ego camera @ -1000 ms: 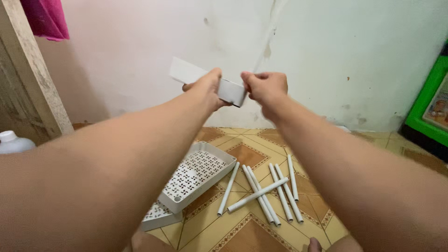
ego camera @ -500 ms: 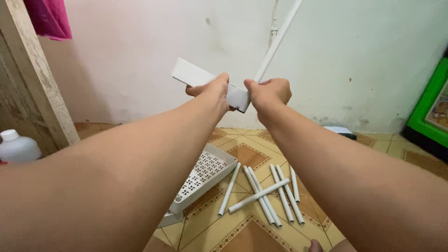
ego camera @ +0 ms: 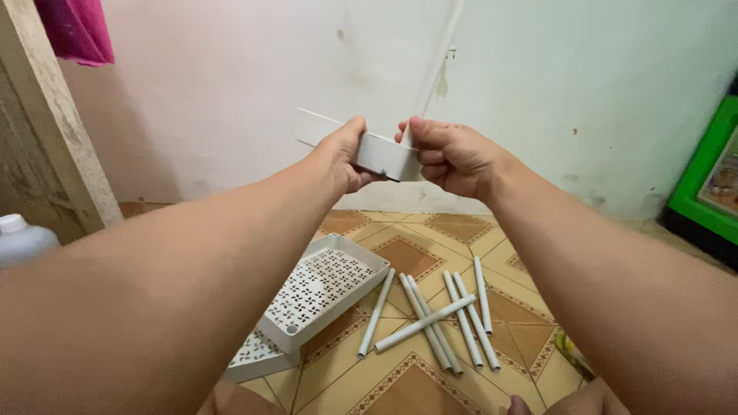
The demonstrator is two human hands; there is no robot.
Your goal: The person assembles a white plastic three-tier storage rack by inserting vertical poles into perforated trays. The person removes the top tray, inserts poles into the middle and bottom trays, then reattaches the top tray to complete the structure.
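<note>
Both my arms are stretched out in front of me at chest height. My left hand (ego camera: 340, 157) grips the edge of a white rectangular tray (ego camera: 378, 153) held up in the air. My right hand (ego camera: 450, 154) pinches the tray's right corner together with a thin white tube (ego camera: 437, 68) that rises from that corner up toward the top of the view. The far end of the tray sticks out to the left behind my left thumb.
On the patterned tiled floor lie two white perforated trays (ego camera: 321, 293), one stacked over the other, and several loose white tubes (ego camera: 434, 317). A wooden door frame (ego camera: 48, 131) and a white bottle (ego camera: 21, 238) stand at left, a green-framed object (ego camera: 707, 180) at right.
My hands and the tray have stayed raised while the view shifted slightly. The tube now stands more upright at the tray's corner.
</note>
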